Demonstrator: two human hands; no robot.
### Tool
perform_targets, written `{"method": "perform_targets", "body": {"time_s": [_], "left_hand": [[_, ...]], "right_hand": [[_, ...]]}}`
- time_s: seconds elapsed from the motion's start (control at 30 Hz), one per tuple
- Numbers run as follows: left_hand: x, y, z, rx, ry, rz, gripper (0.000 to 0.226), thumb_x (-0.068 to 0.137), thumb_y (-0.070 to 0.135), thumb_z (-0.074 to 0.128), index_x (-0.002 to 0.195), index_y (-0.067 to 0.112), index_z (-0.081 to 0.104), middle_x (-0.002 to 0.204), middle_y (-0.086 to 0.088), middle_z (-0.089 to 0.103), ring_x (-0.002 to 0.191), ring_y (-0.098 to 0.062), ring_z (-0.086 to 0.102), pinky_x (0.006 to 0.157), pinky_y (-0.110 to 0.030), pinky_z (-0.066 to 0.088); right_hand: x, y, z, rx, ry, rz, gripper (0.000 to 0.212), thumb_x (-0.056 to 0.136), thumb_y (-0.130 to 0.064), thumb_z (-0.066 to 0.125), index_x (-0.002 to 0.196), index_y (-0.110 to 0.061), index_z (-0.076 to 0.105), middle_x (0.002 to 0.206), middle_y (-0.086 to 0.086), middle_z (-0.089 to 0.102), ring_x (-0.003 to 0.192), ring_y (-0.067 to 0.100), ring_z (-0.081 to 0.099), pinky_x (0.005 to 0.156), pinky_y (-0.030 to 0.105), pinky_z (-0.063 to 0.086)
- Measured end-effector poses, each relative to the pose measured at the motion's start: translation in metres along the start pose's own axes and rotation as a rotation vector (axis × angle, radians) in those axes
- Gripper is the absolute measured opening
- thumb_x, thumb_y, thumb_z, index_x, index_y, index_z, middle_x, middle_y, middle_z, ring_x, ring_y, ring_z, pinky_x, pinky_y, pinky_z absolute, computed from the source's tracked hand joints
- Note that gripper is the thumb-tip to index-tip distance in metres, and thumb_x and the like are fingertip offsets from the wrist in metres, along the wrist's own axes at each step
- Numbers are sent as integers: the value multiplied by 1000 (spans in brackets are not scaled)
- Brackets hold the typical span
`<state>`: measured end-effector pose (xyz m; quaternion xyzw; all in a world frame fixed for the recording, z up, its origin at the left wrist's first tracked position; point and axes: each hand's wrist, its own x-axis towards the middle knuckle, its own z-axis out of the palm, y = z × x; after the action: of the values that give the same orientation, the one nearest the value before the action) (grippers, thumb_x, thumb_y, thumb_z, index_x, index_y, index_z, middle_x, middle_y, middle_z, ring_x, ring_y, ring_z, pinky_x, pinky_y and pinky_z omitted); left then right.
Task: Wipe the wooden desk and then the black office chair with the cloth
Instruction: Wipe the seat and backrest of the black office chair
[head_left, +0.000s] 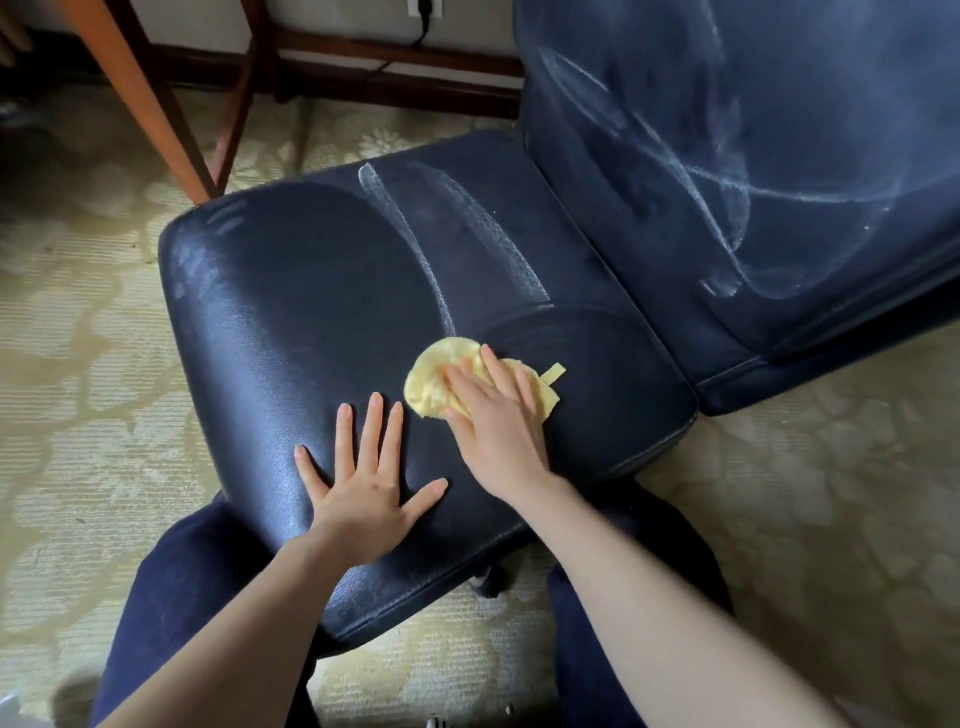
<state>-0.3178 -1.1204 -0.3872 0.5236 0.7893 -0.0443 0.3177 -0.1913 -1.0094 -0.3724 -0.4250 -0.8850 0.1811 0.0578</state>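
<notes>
The black office chair's seat (311, 322) fills the middle of the view, its backrest (727, 156) rising at the upper right. Both carry pale wet streaks and arcs. A crumpled yellow cloth (431, 382) lies on the seat's right half. My right hand (498, 426) presses flat on the cloth with straight fingers, covering most of it. My left hand (363, 483) rests flat on the seat's near part, fingers spread, just left of the cloth and not touching it. A wooden desk leg (150, 104) slants down at the upper left.
Patterned beige carpet (67, 395) surrounds the chair. Dark wooden rails (395, 57) run along the wall behind it, with a plugged-in wall socket (425, 8) above. My legs in dark trousers (171, 597) stand against the seat's near edge.
</notes>
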Motion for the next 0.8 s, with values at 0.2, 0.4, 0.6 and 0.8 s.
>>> {"method": "perform_targets", "body": {"time_s": [0.2,0.4,0.6,0.8], "left_hand": [[-1,1,0,5,18,3,86,58,89,-6,118,46,-50,125,28,-58,113,-4,-59,106,-64,-14],[0,2,1,-13,29,4,87,58,89,-3,118,47,-50,125,29,-57,112,-3,-59,106,-64,-15],[1,2,3,-6,35,9,86,58,89,-5,117,46,-52,126,27,-58,113,-5,-59,105,-65,-15],[3,0,6,-20,50,22,88,59,89,-5,120,45,-51,130,26,-55,117,-6,-57,104,-65,-16]], "right_hand": [[-65,16,-9,18,118,-123,36,84,-20,66,119,-17,64,121,-4,65,127,15,34,112,38,22],[-85,73,-35,-241,225,-2,36,74,-18,74,110,-15,69,104,2,69,104,23,50,96,35,34],[-50,118,-64,-455,115,282,33,91,-24,56,122,-12,58,112,2,65,110,28,49,93,37,27],[10,118,-61,-317,-37,436,46,102,-25,31,145,-11,27,154,2,25,142,18,13,110,32,9]]}}
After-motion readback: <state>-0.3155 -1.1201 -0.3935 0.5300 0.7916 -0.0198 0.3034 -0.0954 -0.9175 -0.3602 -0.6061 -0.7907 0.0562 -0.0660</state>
